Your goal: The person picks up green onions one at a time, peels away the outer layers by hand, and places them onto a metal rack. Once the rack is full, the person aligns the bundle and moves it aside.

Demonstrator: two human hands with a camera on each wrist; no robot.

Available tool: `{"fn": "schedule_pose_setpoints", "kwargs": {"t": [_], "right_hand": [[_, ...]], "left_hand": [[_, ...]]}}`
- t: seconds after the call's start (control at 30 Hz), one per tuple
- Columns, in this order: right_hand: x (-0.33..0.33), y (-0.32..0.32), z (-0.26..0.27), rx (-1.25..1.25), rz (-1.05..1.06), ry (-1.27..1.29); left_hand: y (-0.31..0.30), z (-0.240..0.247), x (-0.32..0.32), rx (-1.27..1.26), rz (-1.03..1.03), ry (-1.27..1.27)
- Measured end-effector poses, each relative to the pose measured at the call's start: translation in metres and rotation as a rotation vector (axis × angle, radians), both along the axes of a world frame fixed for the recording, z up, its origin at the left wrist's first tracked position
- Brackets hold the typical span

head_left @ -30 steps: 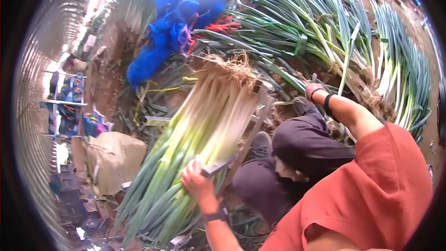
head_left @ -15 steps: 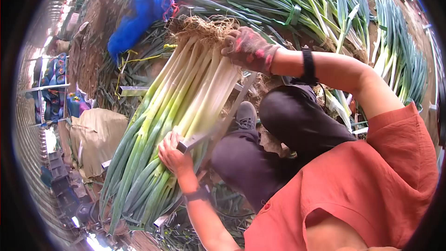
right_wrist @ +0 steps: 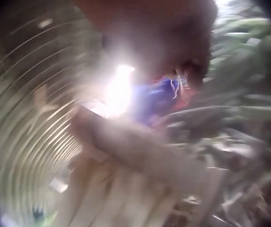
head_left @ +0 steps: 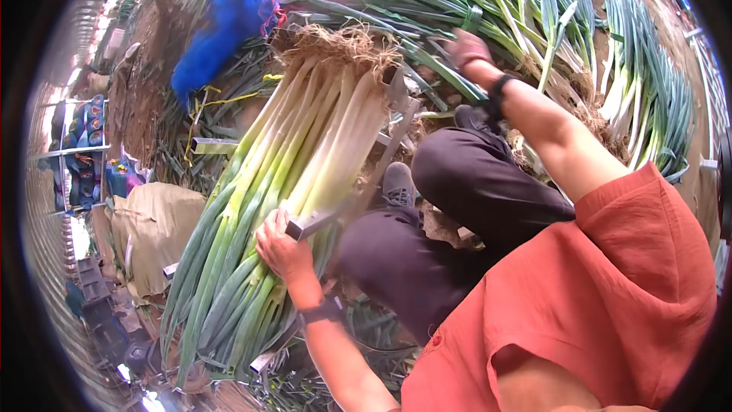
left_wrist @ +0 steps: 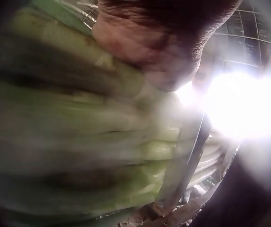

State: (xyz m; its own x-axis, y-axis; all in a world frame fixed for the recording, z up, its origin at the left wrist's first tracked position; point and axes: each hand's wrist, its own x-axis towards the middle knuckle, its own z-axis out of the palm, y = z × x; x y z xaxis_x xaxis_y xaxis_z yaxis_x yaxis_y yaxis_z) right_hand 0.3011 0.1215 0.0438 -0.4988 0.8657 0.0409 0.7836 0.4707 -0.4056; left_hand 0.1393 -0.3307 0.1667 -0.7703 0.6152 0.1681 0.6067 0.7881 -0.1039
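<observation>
A thick bundle of leeks (head_left: 305, 137) lies slanted on a metal frame in the head view, roots (head_left: 335, 46) at the far end and green leaves toward the near left. My bare left hand (head_left: 284, 244) rests on the stalks beside the end of a metal bar (head_left: 313, 223). In the left wrist view its underside (left_wrist: 149, 47) lies close over the blurred stalks. My gloved right hand (head_left: 467, 49), blurred, is right of the roots and apart from them. Thin pale strands (right_wrist: 177, 87) show by its fingers in the right wrist view; I cannot tell whether they are held.
More leeks (head_left: 640, 84) lie in piles along the far right, some with a green tie (head_left: 474, 15). Blue netting (head_left: 252, 15) lies behind the roots. A beige sack (head_left: 156, 217) is at the left. My bent legs (head_left: 473, 160) are right of the frame.
My right hand came from the right to the root end of the bundle, then moved off to the right again. My left hand stays on the stalks.
</observation>
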Motion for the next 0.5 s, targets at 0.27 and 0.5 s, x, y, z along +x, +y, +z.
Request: {"fn": "schedule_pose_setpoints", "kwargs": {"t": [0.27, 0.5], "right_hand": [[0.031, -0.075, 0.058, -0.767, 0.62, -0.164], [-0.048, -0.13, -0.018, -1.278, 0.219, 0.06]], "left_hand": [[0.008, 0.005, 0.006, 0.017, 0.054, -0.067], [0.007, 0.001, 0.005, 0.018, 0.074, -0.052]]}}
